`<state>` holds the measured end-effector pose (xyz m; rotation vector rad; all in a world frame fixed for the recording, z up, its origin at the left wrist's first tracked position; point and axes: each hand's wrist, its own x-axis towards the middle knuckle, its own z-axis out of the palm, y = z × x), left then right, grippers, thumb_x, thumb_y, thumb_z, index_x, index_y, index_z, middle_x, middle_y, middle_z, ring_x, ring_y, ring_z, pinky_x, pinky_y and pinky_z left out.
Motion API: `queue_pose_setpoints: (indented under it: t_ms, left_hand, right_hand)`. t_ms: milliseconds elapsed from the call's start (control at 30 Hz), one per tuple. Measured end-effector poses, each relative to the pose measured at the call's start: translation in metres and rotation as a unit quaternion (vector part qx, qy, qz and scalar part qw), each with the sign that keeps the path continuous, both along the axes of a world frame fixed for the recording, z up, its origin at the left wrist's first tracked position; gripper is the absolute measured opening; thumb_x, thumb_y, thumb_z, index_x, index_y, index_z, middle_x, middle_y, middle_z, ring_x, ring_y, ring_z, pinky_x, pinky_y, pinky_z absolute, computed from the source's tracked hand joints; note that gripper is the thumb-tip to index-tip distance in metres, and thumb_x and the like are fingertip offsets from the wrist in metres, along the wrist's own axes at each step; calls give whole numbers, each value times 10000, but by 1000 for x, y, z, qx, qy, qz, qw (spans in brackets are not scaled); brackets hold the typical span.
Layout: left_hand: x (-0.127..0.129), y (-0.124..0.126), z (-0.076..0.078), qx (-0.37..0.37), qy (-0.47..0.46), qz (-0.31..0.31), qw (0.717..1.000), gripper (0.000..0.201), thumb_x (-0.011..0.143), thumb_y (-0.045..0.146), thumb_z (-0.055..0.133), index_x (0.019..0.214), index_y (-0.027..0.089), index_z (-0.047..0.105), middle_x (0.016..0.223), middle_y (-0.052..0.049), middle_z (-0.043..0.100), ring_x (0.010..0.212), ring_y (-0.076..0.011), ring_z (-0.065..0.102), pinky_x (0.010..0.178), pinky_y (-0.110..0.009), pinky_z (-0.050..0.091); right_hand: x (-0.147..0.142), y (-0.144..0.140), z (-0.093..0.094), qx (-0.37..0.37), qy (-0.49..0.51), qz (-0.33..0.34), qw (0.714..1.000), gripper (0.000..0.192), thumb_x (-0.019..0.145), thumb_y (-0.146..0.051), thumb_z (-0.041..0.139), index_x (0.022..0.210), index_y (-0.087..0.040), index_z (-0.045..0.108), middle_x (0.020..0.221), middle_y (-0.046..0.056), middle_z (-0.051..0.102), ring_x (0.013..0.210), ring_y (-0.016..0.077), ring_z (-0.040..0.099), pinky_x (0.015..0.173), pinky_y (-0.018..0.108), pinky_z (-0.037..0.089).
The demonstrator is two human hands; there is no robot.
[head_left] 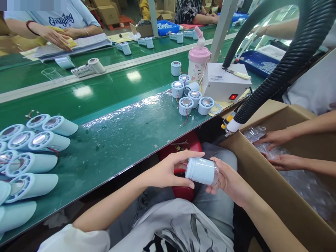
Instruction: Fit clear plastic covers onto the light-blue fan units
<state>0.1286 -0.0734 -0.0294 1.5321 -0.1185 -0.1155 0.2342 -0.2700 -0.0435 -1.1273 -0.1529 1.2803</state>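
What hands [169,170] [232,181] hold — blue cylinder [201,170], clear plastic [216,174]

Cardboard boxes [108,14] stand beyond the green conveyor [110,81].

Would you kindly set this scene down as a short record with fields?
Left hand: gripping the rimmed end of a light-blue cylinder
Right hand: gripping its other end, at the clear plastic
Bench, left: cluster of light-blue parts
Bench, right: shorter parts, some with visible wires
Beside those: white box, red switch lit; pink-lidded bottle
Far right: another person's hands in a cardboard box
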Motion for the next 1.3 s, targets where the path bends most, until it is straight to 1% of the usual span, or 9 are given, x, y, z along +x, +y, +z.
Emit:
queue_pose_setpoints:
  t_ms: [167,367,667,767,867,967,1067,1133,1300]
  left_hand:
    - [2,1,-4,-4,-16,-2,1000,726,687,125,800,1348,259,532,1402,-122,524,1256,-276,541,1015,-370,482]
    - [4,0,-6,5,-49,0,999,721,667,124,815,1322,275,556,1452,-119,478,1329,-286,474,1031,-381,472]
    - [1,-5,1,43,-31,18,998,658,696,144,791,1301,269,563,1320,-103,546,1129,-232,596,837,-279,559]
    - [-1,-7,5,25,5,26,999,613,732,169,765,1299,236,543,1240,-97,565,1049,-201,614,832,-276,560]
    - [-3,-8,7,-8,44,30,999,610,750,177,752,1308,232,514,1212,-88,566,1025,-191,617,852,-298,556]
    - [-4,-9,8,-35,79,27,996,622,747,195,758,1311,242,501,1181,-78,576,952,-174,627,805,-290,556]
    - [-4,-10,7,-79,104,22,991,607,756,226,754,1307,245,498,1129,-71,603,905,-167,629,759,-278,541]
    - [-4,-10,6,-101,113,18,988,616,758,266,758,1315,242,495,1082,-67,628,874,-167,637,746,-280,535]
    - [-4,-7,8,-46,68,-15,997,760,693,225,812,1378,280,487,1307,-101,576,1085,-236,619,925,-359,514]
  right_hand:
    - [-2,4,1,-8,59,-6,998,525,731,-652,691,875,-162,568,582,15,701,410,120,651,379,120,494]
    - [-2,2,1,-45,95,13,994,562,1037,-428,179,978,-85,620,568,83,698,366,96,626,333,89,432]
    - [-2,0,-3,-65,141,59,986,694,996,-570,161,885,-97,658,606,85,690,310,71,564,283,99,359]
    - [-4,-3,-8,-48,62,80,994,694,922,-694,240,916,-116,625,641,76,675,355,95,577,256,117,319]
    - [-8,-9,-11,-30,-132,40,990,473,938,-583,386,969,-154,583,762,67,675,521,131,629,377,177,467]
    - [-10,-16,-12,-10,-380,-46,924,191,942,-228,487,1132,-242,503,1161,85,633,936,181,663,737,301,580]
    - [-9,-21,-11,100,-583,-36,805,542,867,-31,542,1278,-365,430,1491,27,399,1325,248,448,1045,485,440]
    - [-7,-23,-9,135,-629,10,766,625,838,4,593,1298,-400,468,1488,2,425,1362,259,408,1094,510,387]
    - [-9,-25,-3,100,-355,-1,930,505,814,-207,742,1253,-396,578,1335,13,602,1177,247,598,879,346,581]
